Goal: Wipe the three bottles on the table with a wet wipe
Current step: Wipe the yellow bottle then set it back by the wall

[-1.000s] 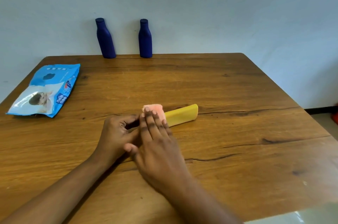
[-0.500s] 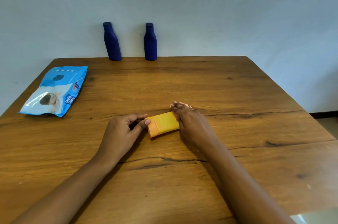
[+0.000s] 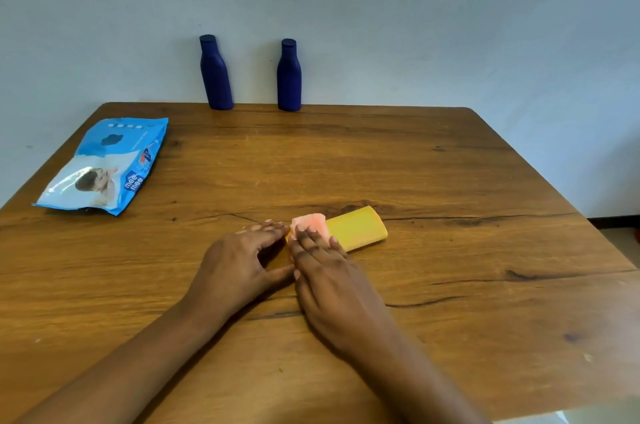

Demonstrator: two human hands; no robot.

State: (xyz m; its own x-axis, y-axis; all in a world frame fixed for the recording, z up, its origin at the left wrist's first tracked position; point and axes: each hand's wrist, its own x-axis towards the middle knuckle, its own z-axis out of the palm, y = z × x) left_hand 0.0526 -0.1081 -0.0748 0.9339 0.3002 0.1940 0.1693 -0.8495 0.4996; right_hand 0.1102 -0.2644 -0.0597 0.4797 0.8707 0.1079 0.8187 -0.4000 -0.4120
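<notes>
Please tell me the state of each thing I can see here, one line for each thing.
Yellow plastic bottle: lying on its side.
Pale pink wet wipe: bunched, pressed onto the yellow bottle.
Left dark blue plastic bottle: upright, cap on.
Right dark blue plastic bottle: upright, cap on.
Blue wipe pack: lying flat.
Left hand: fingertips at the yellow bottle's end.
Right hand: straight fingers pressing the wipe.

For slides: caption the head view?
Right hand presses a wipe onto the lying yellow bottle; left hand touches its end.
</notes>
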